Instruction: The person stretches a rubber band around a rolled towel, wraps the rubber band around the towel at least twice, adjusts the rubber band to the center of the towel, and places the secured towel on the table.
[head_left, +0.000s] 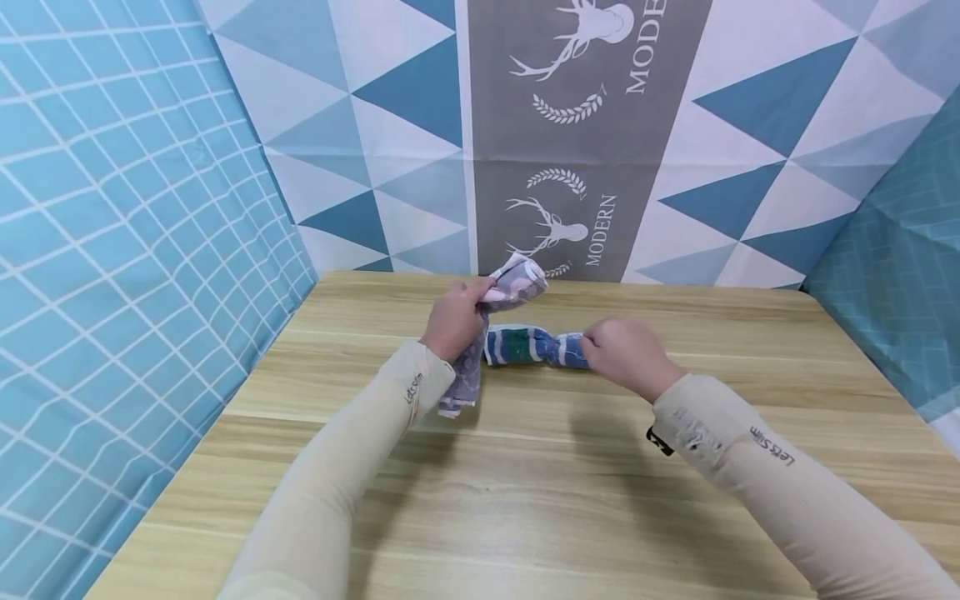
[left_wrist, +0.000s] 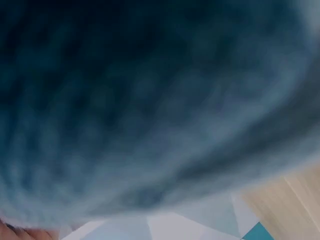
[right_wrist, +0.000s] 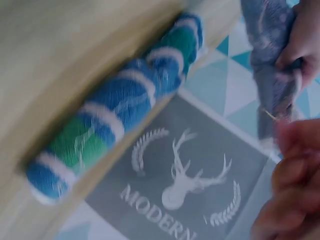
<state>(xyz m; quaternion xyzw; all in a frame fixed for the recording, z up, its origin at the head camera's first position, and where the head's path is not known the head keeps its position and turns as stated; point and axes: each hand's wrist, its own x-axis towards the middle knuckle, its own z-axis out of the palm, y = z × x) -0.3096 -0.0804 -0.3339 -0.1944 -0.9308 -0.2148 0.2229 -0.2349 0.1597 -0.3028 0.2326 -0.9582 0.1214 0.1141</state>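
My left hand [head_left: 455, 321] grips a greyish-purple patterned towel [head_left: 517, 283] bunched at its middle; one end sticks up and the other hangs below the hand. In the left wrist view blurred cloth [left_wrist: 150, 110] fills most of the picture. A rolled towel [head_left: 516, 346] with blue, green and white stripes lies on the table, cinched in near its middle. My right hand [head_left: 630, 354] is above that roll's right end, apart from it in the right wrist view. Its curled fingers [right_wrist: 292, 175] pinch a thin yellowish strand [right_wrist: 270, 115], perhaps a rubber band.
The wood-grain table [head_left: 487, 517] runs back to a patterned wall covering [head_left: 405, 108] with triangles and deer heads. Blue grid-patterned sheeting [head_left: 127, 208] stands along the left side, and teal sheeting [head_left: 892, 242] along the right.
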